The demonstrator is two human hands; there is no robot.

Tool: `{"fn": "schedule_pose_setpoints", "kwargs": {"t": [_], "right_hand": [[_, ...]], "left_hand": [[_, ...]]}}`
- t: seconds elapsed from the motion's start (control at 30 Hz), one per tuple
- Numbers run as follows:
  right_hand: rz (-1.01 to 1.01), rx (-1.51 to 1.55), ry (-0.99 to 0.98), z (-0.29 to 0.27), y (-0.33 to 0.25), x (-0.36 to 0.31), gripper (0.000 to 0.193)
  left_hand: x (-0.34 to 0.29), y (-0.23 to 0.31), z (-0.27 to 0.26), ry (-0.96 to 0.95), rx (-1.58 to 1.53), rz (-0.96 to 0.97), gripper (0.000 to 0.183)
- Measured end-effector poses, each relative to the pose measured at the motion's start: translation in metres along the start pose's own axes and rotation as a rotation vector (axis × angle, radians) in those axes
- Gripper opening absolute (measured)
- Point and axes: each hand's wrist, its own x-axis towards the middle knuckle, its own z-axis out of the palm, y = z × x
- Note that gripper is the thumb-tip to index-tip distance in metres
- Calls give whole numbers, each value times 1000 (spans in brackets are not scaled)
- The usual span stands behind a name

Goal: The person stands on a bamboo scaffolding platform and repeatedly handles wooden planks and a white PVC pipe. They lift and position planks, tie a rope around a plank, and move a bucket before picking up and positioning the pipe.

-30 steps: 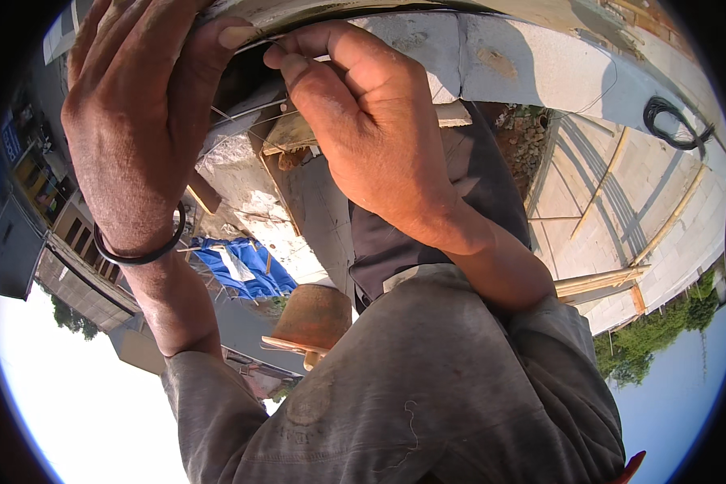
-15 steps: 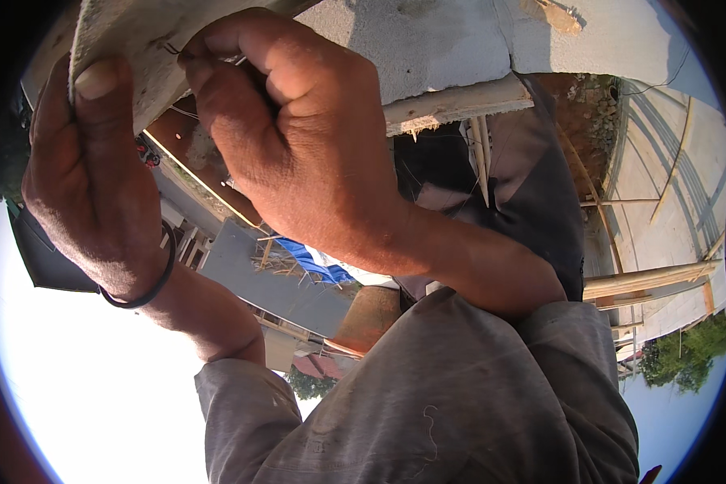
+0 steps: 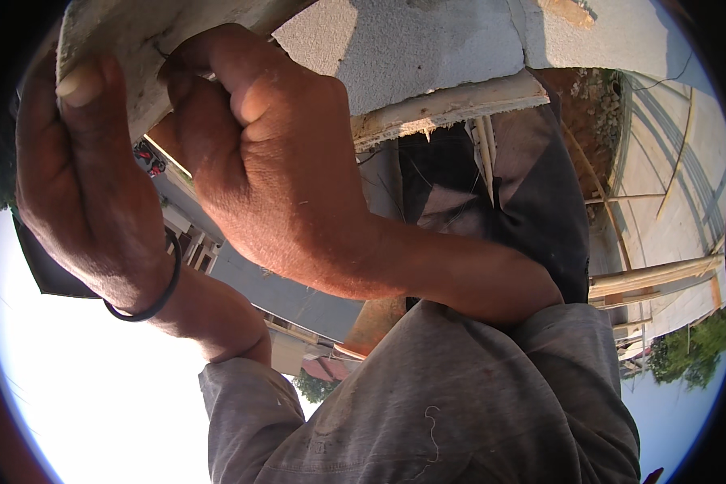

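At the upper left, a rough, pale grey board (image 3: pixel 113 36) stands with its edge toward me. My left hand (image 3: pixel 93 185) is closed round that edge, its thumb lying on the near face and its fingers behind. A dark band circles the wrist. Close beside it, my right hand (image 3: pixel 286 173) pinches a short, thin dark wire (image 3: pixel 160 50) that comes out of the board's face. The wire's end is hidden by the fingertips of the right hand.
A pale concrete surface (image 3: pixel 419 48) spans the top, with a rough-edged wooden plank (image 3: pixel 460 105) below. Bamboo poles (image 3: pixel 653 276) and a pale sheet wall lie to the right. Far below on the left are a grey roof (image 3: pixel 298 290) and a red motorbike (image 3: pixel 148 157).
My right hand has shifted down and left, still pinching at the wire. The board and my left hand have moved slightly left. The view has tilted a little.
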Motion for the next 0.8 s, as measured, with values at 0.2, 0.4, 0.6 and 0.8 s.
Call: {"fn": "schedule_pose_setpoints", "kwargs": {"t": [0.2,0.4,0.6,0.8], "right_hand": [[30,-28,42,4,-7,1,7],[197,97,-137,-2,-15,4,9],[862,928,-257,-26,-22,14,13],[993,827,-262,-17,1,15,14]], "left_hand": [[-2,16,-3,-126,24,37,47],[-6,18,1,-80,-51,85,41],[-7,10,-1,-126,-52,291,66],[-15,-10,5,-198,-81,217,70]]}}
